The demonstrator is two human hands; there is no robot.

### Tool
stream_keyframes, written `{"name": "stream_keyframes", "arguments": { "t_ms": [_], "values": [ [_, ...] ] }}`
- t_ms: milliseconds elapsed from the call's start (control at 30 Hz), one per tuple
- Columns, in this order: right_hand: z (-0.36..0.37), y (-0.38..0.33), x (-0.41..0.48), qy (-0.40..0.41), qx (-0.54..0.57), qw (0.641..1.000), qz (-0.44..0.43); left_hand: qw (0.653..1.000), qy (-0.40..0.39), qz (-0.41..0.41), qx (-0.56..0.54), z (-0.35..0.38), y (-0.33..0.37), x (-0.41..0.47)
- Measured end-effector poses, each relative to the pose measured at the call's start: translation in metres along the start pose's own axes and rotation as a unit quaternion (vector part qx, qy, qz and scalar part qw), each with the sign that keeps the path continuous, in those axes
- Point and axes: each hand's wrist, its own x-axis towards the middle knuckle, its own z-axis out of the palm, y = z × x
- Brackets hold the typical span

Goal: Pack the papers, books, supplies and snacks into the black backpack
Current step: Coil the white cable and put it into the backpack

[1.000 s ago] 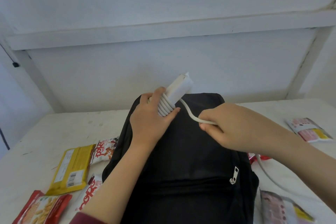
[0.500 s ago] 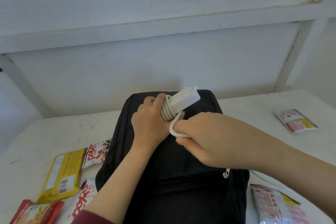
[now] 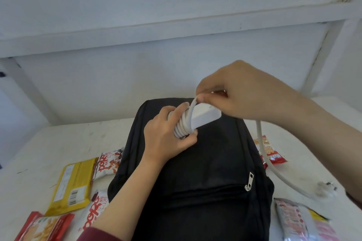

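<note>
While above the black backpack [image 3: 205,162], gripping cord-wrapped white power strip [image 3: 205,118] in left hand [image 3: 166,139], pinching loose cord [image 3: 260,143] with right hand [image 3: 235,92].

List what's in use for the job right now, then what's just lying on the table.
In use: white power block, white cable, left hand gripping them, right hand pinching the cable, black backpack beneath.

Lying about: yellow packet, Pops bag, second Pops bag, red cracker packet, red snack packet, pink-and-white packet.
</note>
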Motion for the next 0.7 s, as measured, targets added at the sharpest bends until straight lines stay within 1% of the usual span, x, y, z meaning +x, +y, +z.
{"name": "stream_keyframes", "arguments": {
  "t_ms": [100, 200, 267, 333, 433, 500, 600, 700],
  "values": [
    [0.001, 0.014, 0.018, 0.018, 0.077, 0.996, 0.052, 0.999, 0.012, 0.007, -0.037, -0.003, -0.002, -0.003],
    [0.012, 0.037, 0.032, -0.007, 0.132, 0.986, 0.097, 0.998, 0.023, 0.034, -0.037, -0.002, -0.004, -0.005],
    [0.024, 0.052, 0.036, -0.049, 0.205, 0.968, 0.134, 0.998, 0.026, 0.057, -0.031, -0.002, -0.008, -0.006],
    [0.040, 0.065, 0.036, -0.086, 0.275, 0.943, 0.168, 0.996, 0.016, 0.085, -0.021, -0.002, -0.011, -0.005],
    [0.065, 0.071, 0.031, -0.120, 0.339, 0.910, 0.205, 0.994, -0.001, 0.113, 0.010, -0.001, -0.015, -0.005],
    [0.078, 0.070, 0.028, -0.130, 0.350, 0.899, 0.230, 0.994, -0.006, 0.105, 0.012, 0.000, -0.015, -0.006],
    [0.088, 0.068, 0.024, -0.134, 0.341, 0.894, 0.258, 0.997, -0.007, 0.077, 0.003, 0.001, -0.015, -0.007],
    [0.086, 0.058, 0.021, -0.134, 0.329, 0.898, 0.261, 1.000, 0.009, 0.003, -0.027, -0.001, -0.012, -0.007]
  ]
}}
